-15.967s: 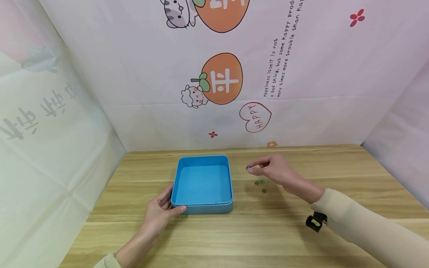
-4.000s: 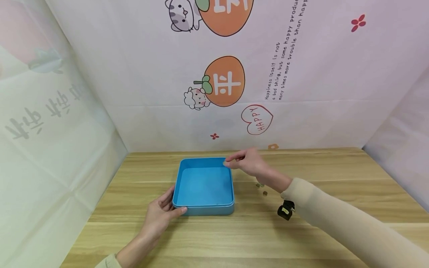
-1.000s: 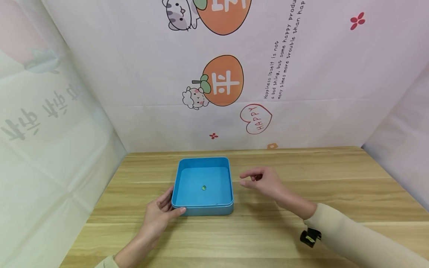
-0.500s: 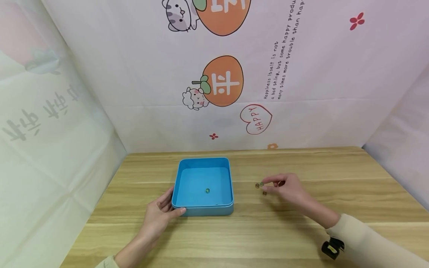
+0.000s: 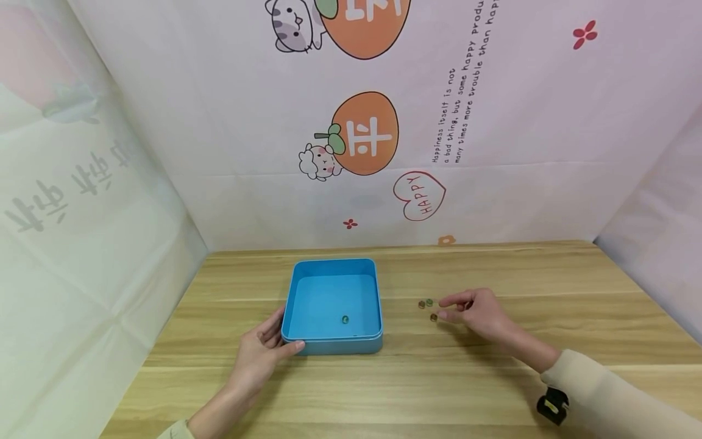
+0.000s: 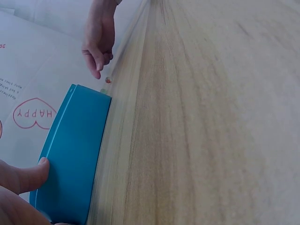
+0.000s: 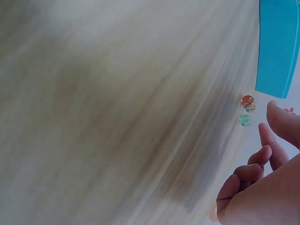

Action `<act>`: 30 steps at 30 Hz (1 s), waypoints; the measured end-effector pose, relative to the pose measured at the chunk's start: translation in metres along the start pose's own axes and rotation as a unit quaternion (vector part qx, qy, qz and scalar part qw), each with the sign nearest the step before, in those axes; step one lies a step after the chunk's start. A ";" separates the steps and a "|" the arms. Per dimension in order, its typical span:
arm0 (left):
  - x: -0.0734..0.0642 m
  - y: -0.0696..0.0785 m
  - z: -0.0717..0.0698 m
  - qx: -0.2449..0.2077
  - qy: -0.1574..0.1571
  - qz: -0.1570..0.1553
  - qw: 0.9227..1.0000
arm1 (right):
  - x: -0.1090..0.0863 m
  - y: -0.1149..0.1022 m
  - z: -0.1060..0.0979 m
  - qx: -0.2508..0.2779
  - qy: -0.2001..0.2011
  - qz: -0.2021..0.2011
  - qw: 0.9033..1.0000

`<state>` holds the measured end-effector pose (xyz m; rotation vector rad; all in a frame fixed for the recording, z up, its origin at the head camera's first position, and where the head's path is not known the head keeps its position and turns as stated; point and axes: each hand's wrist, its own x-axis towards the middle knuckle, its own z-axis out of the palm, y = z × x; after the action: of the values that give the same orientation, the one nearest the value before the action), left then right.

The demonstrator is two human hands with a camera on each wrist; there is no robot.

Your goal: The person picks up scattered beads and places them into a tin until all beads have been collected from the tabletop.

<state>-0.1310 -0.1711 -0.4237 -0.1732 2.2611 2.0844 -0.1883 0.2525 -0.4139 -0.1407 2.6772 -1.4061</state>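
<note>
My left hand [image 5: 258, 353] holds a square, open-topped blue box [image 5: 331, 346] at its near left corner, thumb over the front edge and fingers along the left side. One greenish glass marble [image 5: 345, 319] lies on the box's floor. Three more marbles sit on the table right of the box: a reddish marble [image 5: 421, 305], a green marble [image 5: 429, 302] and a brownish marble [image 5: 434, 317]. Just right of them is my right hand [image 5: 476, 312], thumb and index finger apart with nothing between them. The right wrist view shows the green marble [image 7: 244, 120] near the fingers.
The wooden table [image 5: 406, 390] runs back to a white printed sheet [image 5: 247, 152] hung behind it. More white sheeting [image 5: 99, 274] closes off the left side. A small black device [image 5: 553, 405] hangs under the right sleeve.
The right hand carried a marble over the box's right rim, then came back empty to the marbles and drew slightly right. Inside the box, the marble has rolled toward the front right. Left hand unchanged.
</note>
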 end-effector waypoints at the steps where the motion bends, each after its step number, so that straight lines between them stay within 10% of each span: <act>1: 0.000 0.000 0.000 -0.001 0.000 0.000 1.000 | 0.000 0.000 0.000 -0.002 -0.001 0.000 1.000; 30: 0.001 -0.001 0.000 0.008 0.008 -0.006 1.000 | 0.008 0.004 0.011 -0.079 -0.008 -0.056 0.995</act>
<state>-0.1316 -0.1715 -0.4245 -0.2029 2.2782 2.0656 -0.1950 0.2444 -0.4240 -0.3191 2.8051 -1.2147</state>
